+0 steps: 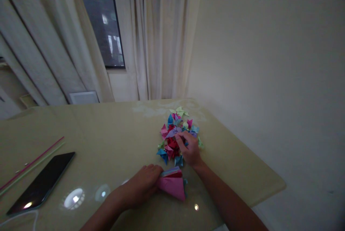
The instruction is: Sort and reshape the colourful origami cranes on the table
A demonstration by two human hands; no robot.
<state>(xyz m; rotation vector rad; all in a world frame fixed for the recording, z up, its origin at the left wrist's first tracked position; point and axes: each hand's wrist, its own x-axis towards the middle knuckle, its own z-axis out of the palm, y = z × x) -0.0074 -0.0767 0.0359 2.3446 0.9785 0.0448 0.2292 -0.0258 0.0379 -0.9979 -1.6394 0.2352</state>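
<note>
Folded origami flowers in several colours lie in a pile [172, 148] in front of me. My right hand [190, 150] reaches over the pile from the right, thumb and forefinger pinched at a purple paper flower [174, 132]. Nearer to me, my left hand [147, 182] is closed round the narrow end of a bundle of coloured papers [172, 186]. Pink faces outward on this bundle, with red and purple edges above. A bit of blue paper shows behind its right side. The left fingertips are partly hidden.
On the left of the pale table [107, 134] lies a dark phone or tablet [43, 180]. Beside it are a pink stick [35, 160] and a light green stick [37, 164]. A white cable [27, 215] curves at the lower left. A wall [256, 80] borders the table's right side.
</note>
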